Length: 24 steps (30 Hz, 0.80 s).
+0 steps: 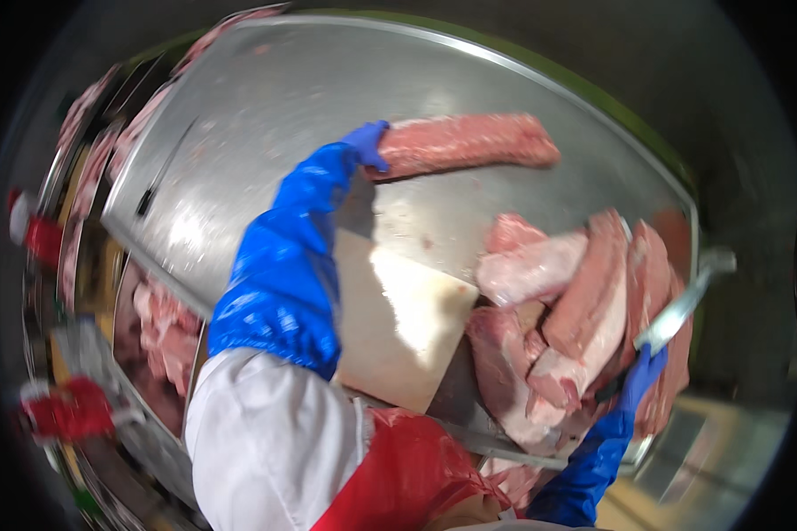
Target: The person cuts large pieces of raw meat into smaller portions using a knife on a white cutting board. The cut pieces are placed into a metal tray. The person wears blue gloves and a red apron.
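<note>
My left hand [369,146], in a blue glove, is closed around the left end of a long pork loin [469,142] lying across the far part of the metal table [301,88]. At the right, my gloved right hand [639,379] grips a knife [677,310]. Its broad blade is smeared by motion and points up and away to the right; part of a dark handle shows below the hand. Beside that hand lies a pile of large raw meat pieces [584,305], some long and pale-edged. A white cutting board [398,323] lies nearest my body, partly in bright light.
A thin rod-like tool with a black handle [147,200] lies at the table's left. Beyond the left edge, a bin holds meat pieces [164,327]. Two people in red aprons [71,407] stand farther left. A raised metal rim [496,57] bounds the table.
</note>
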Tool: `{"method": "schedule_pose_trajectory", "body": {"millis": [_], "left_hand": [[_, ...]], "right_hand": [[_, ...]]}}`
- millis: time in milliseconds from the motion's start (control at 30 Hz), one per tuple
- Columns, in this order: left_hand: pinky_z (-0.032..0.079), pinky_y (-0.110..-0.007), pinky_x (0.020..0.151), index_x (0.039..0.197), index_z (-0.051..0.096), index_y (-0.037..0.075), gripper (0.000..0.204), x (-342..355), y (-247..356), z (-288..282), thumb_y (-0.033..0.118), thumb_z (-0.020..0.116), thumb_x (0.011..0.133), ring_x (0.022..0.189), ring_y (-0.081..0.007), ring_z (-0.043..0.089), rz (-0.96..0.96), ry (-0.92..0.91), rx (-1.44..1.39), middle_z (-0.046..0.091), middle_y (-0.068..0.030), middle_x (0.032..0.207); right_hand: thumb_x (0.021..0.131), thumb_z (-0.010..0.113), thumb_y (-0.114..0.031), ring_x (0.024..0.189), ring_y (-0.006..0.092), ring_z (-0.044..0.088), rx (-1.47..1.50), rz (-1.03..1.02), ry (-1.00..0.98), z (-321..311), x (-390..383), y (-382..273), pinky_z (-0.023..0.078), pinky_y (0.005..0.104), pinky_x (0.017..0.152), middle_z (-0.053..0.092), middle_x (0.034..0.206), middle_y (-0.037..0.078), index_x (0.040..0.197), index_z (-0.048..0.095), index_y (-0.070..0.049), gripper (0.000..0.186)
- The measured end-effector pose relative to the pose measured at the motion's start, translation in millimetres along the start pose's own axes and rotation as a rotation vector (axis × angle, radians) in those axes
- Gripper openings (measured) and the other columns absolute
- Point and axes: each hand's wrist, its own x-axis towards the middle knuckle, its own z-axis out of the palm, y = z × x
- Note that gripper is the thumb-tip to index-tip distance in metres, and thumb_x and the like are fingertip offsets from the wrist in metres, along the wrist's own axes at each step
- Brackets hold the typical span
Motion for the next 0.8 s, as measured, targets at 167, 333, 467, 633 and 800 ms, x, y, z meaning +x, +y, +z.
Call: {"method": "schedule_pose_trajectory", "body": {"millis": [167, 333, 467, 633, 800], "left_hand": [[0.047, -0.043, 0.098, 0.133, 0.047, 0.008, 0.101, -116.0, -43.1, -21.5, 0.033, 0.089, 0.045, 0.117, -0.0376, 0.055, -0.159, 0.103, -0.052, 0.056, -0.0214, 0.124], [0.049, -0.043, 0.095, 0.134, 0.046, 0.009, 0.105, -238.1, -82.2, -43.5, 0.030, 0.092, 0.041, 0.115, -0.0364, 0.056, -0.377, 0.059, -0.143, 0.055, -0.0202, 0.124], [0.050, -0.042, 0.092, 0.130, 0.046, 0.003, 0.103, -333.5, -113.5, -67.1, 0.031, 0.091, 0.042, 0.111, -0.0341, 0.058, -0.469, 0.082, -0.171, 0.056, -0.0210, 0.123], [0.049, -0.047, 0.091, 0.122, 0.048, 0.001, 0.097, -463.8, -132.6, -67.5, 0.047, 0.087, 0.045, 0.106, -0.0426, 0.057, -0.530, 0.186, 0.043, 0.055, -0.0264, 0.114], [0.048, -0.051, 0.086, 0.116, 0.049, 0.003, 0.086, -512.7, -100.2, -67.0, 0.047, 0.083, 0.051, 0.100, -0.0439, 0.057, -0.616, 0.170, 0.125, 0.053, -0.0258, 0.112]], "right_hand": [[0.095, 0.052, -0.022, 0.114, 0.0281, 0.050, 0.119, -0.001, -0.124, -13.1, 0.9, 2.1, 0.039, 0.0375, 0.100, 0.052, 0.130, 0.022, 0.133, 0.045, 0.011, 0.051], [0.096, 0.055, -0.029, 0.105, 0.0343, 0.055, 0.015, -0.080, -0.061, 26.4, -66.3, -92.3, 0.043, 0.0415, 0.094, 0.060, 0.116, 0.023, 0.121, 0.053, 0.010, 0.046], [0.098, 0.053, -0.027, 0.107, 0.0330, 0.053, 0.079, -0.150, -0.249, 101.6, -122.5, -141.8, 0.041, 0.0403, 0.095, 0.055, 0.121, 0.024, 0.127, 0.049, 0.009, 0.046], [0.097, 0.054, -0.013, 0.096, 0.0218, 0.054, 0.441, -0.175, -0.729, 216.8, -228.2, -251.1, 0.045, 0.0330, 0.086, 0.059, 0.108, 0.014, 0.121, 0.052, 0.006, 0.030], [0.095, 0.054, -0.014, 0.101, 0.0174, 0.058, 0.766, 0.190, -1.012, 301.0, -327.1, -363.8, 0.048, 0.0319, 0.086, 0.061, 0.110, 0.012, 0.124, 0.052, 0.006, 0.035]]}}
